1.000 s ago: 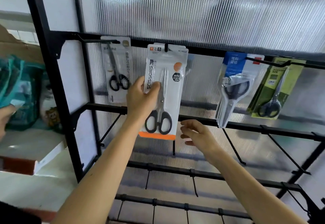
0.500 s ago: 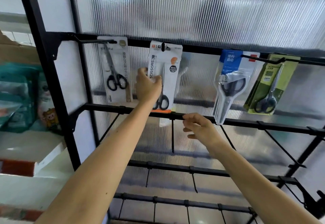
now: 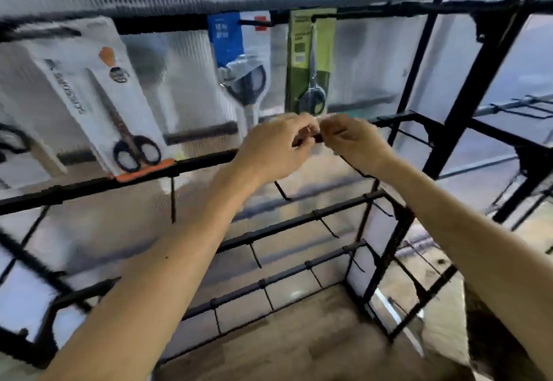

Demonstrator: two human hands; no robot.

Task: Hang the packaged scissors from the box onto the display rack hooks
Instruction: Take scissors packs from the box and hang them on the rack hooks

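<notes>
Hands meet at frame centre: my left hand [image 3: 275, 147] and right hand [image 3: 356, 144] both have fingers curled, pinching a small black hook [image 3: 308, 140] at the middle rail of the display rack [image 3: 194, 161]; blur hides the exact grip. Scissors packs hang off the top rail: white pack [image 3: 98, 105] tilted at upper left, blue pack [image 3: 236, 57] and green pack [image 3: 311, 60] just above my hands.

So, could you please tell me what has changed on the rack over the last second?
The left hand let go of the white carded scissors pack, and both it and the right hand moved right along the second rail, where they now pinch a black metal hook. That pack, the blue pack and the green pack still hang from the top rail.
</notes>
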